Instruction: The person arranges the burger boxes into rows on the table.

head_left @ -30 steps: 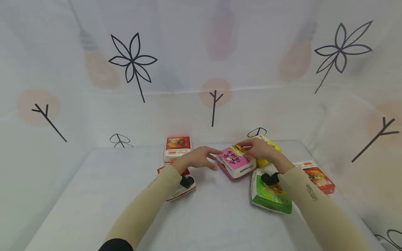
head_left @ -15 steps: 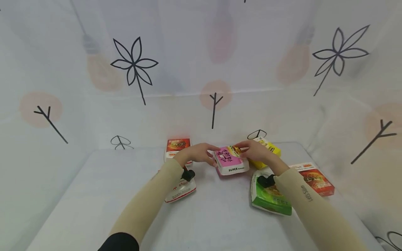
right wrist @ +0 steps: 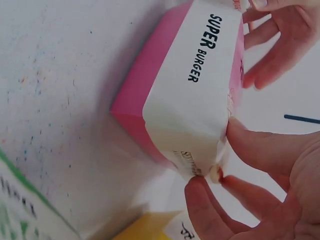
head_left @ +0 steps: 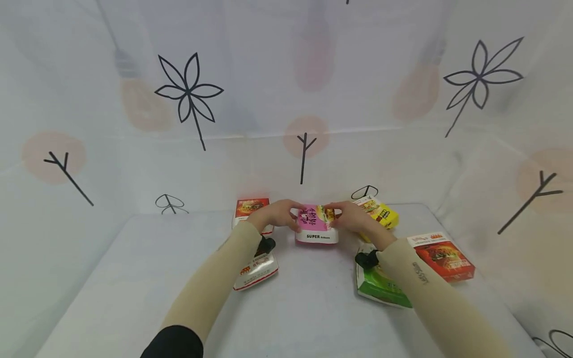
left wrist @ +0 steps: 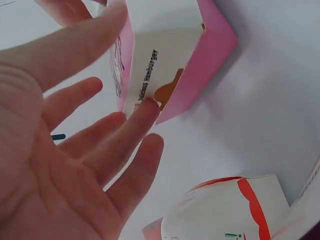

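Note:
A pink and white burger box [head_left: 316, 223] marked "SUPER BURGER" lies between the two hands at the back middle of the table. My left hand [head_left: 278, 214] is at its left side. In the left wrist view, the thumb lies along its top edge and fairly straight fingers [left wrist: 135, 120] touch its side wall. My right hand [head_left: 355, 218] pinches its right corner, thumb on the upper edge and fingertips [right wrist: 200, 192] against the side. Beside the right hand lies a yellow box [head_left: 385, 215]. A red and white box [head_left: 252, 205] is partly behind the left hand.
Under the left wrist lies another red and white box [head_left: 259, 273]. A green box [head_left: 380, 288] is partly hidden by the right forearm; a red box [head_left: 447, 258] lies to its right. Patterned white cloth [head_left: 250, 164] hangs behind the white table [head_left: 313, 308].
The pink burger box has moved left, away from the yellow box, and turned to face front squarely. My right hand has moved left with it; my left hand has come against its left side.

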### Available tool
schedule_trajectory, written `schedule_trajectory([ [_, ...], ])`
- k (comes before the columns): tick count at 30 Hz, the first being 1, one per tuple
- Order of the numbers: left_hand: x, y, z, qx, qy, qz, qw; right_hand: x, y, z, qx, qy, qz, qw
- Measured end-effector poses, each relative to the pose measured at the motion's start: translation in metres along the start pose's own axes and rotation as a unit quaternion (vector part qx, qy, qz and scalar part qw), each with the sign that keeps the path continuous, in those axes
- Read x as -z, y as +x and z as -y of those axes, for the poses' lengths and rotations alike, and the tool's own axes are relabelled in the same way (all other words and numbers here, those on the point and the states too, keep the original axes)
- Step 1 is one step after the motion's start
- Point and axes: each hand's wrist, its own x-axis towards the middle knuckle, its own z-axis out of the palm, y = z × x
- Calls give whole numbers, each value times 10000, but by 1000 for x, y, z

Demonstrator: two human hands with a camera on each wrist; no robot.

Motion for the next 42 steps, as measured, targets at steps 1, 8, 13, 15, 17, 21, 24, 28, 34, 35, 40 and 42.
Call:
schedule_trajectory([
  [1,0,0,0,61,21,-52,10000,-2,2,1,9,15,7,10000],
  [8,0,-1,1,364,152,-309,9987,-7,9,3,208,311,99,9993],
  [13,0,-1,1,427,475,-461,9969,-6,8,4,226,318,114,9992],
  [15,1,-1,1,472,499,-532,9962,-5,7,4,233,257,37,9994],
  [17,2,-2,1,545,417,-607,9958,-3,6,4,303,148,-10,9994],
  [21,5,-4,3,577,332,-707,9953,0,4,4,300,97,-60,9995],
  [24,6,-4,6,576,441,-765,9944,1,2,6,283,167,-29,9995],
  [28,7,-1,10,614,586,-905,9923,2,2,7,231,273,-66,9993],
  [34,7,-1,11,661,290,-1022,9921,0,5,6,216,242,-50,9995],
  [35,7,-1,11,666,219,-1009,9924,-1,5,6,193,267,-28,9995],
  [40,8,-3,11,592,-10,-927,9939,-2,4,6,179,299,54,9994],
  [42,8,-4,11,515,39,-889,9947,-3,4,6,196,275,110,9994],
])
